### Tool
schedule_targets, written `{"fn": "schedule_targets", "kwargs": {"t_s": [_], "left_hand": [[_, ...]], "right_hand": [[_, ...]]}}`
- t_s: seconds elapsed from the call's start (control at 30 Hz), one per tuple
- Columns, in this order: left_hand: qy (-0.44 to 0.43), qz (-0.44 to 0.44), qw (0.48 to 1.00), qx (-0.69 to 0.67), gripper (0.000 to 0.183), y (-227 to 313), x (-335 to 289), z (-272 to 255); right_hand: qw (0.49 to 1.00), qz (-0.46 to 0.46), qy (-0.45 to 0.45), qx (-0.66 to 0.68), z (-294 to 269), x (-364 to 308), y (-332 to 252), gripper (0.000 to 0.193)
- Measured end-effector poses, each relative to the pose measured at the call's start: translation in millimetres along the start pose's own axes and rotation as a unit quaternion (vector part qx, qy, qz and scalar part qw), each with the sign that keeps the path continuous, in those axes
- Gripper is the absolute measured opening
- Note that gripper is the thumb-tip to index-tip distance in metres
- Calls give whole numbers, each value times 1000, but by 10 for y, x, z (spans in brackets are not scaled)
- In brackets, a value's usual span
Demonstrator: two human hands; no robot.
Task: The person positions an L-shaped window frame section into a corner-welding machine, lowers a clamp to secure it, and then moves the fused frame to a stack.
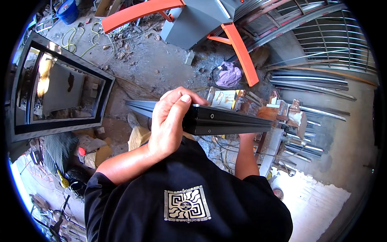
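My left hand [172, 121] is wrapped around the near end of a long black aluminium profile [229, 120], thumb on top and fingers curled over its far side. The profile runs level to the right, with small screw holes along its face. A second grey length [139, 107] shows behind my hand on the left. My right forearm [245, 157] rises under the profile's right part. The right hand itself is hidden behind the profile, so its grip cannot be seen. My black shirt with a white square print [186, 203] fills the lower middle.
A black-framed glass window [60, 88] lies on the dirt floor at left. An orange-and-grey machine [193, 20] stands at the top. Metal profiles [314, 84] are stacked at right below a metal grille [334, 36]. A purple cloth [229, 74], a yellow hose [76, 38] and a blue bucket [67, 10] lie about.
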State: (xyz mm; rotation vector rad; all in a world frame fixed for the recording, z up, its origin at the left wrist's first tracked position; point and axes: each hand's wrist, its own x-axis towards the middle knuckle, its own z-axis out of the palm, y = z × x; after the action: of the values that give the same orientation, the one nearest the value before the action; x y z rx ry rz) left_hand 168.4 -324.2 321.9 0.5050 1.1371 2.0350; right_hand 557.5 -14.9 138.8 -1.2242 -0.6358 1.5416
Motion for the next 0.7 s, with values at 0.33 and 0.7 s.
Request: {"fn": "schedule_targets", "kwargs": {"t_s": [0.33, 0.7], "left_hand": [[-20, -2, 1000, -2, 36, -22, 102, -27], [-44, -7, 998, -50, 24, -219, 748, -95]], "right_hand": [[910, -176, -61, -371, -418, 329, 156, 72], [995, 24, 97, 25, -288, 430, 58, 80]]}}
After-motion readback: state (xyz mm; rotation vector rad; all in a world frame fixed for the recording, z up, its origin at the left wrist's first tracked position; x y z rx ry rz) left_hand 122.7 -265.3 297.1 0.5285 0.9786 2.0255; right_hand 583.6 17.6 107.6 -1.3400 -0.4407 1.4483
